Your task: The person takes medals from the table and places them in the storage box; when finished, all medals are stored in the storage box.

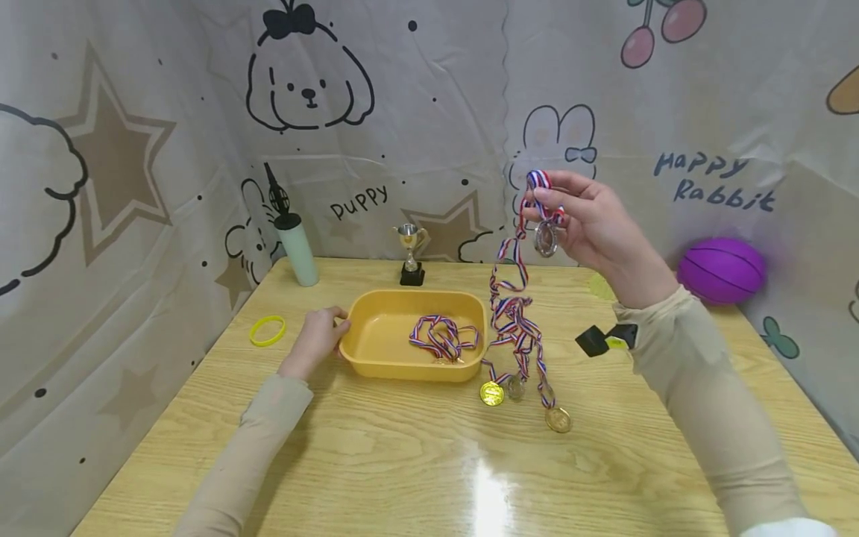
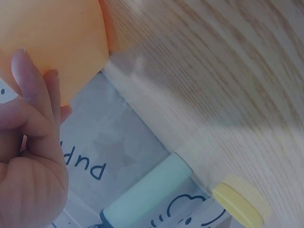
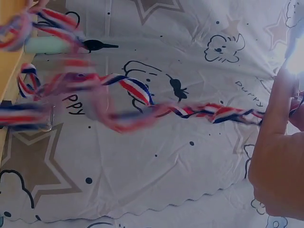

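Observation:
High above the table, my right hand [image 1: 590, 216] pinches the red, white and blue ribbon of a medal, and a silver medal [image 1: 546, 239] hangs just below the fingers. From the same grip a long tangle of striped ribbons [image 1: 517, 317] trails down beside the basin. At its lower end are a shiny gold medal [image 1: 492, 394], a silver medal [image 1: 515, 386] and another gold medal [image 1: 558, 419]. My left hand [image 1: 315, 339] holds the left end of a yellow plastic basin [image 1: 409, 371] by its rim. Inside the basin lies another bundled striped ribbon [image 1: 436, 335], with a gold medal partly visible under it.
Behind the basin stand a small gold trophy cup [image 1: 411, 253] and a pale green pump [image 1: 298, 253]. A yellow ring [image 1: 267, 330] lies to the left. A purple ball [image 1: 721, 270] sits at the back right. A black bow-shaped item [image 1: 593, 341] shows near my right sleeve.

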`<state>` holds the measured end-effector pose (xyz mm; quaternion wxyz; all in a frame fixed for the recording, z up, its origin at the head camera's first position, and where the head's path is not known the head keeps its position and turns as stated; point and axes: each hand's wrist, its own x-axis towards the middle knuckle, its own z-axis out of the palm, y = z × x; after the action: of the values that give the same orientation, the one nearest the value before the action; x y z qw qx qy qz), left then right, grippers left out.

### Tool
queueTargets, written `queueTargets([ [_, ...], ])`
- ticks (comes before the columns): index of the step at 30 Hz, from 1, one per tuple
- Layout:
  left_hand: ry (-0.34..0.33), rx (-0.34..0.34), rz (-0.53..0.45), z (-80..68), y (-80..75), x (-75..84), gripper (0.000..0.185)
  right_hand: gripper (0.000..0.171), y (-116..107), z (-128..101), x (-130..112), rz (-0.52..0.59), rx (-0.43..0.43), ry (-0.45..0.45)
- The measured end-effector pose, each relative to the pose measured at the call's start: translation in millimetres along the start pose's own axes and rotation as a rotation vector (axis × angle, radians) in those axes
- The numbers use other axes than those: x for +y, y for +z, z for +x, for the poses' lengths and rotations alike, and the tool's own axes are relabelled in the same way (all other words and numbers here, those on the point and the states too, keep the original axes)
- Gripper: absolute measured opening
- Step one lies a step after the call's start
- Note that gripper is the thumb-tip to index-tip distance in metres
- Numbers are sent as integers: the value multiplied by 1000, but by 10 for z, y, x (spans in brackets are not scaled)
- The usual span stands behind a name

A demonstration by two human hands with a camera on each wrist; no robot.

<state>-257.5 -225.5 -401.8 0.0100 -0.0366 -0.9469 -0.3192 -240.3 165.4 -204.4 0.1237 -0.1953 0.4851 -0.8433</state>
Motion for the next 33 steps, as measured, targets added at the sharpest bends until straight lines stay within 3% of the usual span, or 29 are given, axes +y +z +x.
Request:
queueTargets([
  [4, -3, -1, 7, 0, -3, 6, 29, 13, 97, 28, -7, 5, -6, -16],
  [11, -7, -3, 3, 2, -15, 22, 29, 13, 197, 152, 173, -123, -3, 2],
  [18, -1, -2, 14, 7, 1, 2, 30, 17, 218, 295, 559, -237, 26, 121],
  [25, -5, -5, -3, 8, 8, -20, 29, 17, 277, 423, 990, -331, 10, 186],
  [30, -9, -7, 0, 16, 5, -19, 30, 23, 336, 501, 1339, -342, 10, 244],
  [33, -10, -7, -1, 22, 2, -19, 30, 27, 367, 556, 1544, -304, 62, 291],
])
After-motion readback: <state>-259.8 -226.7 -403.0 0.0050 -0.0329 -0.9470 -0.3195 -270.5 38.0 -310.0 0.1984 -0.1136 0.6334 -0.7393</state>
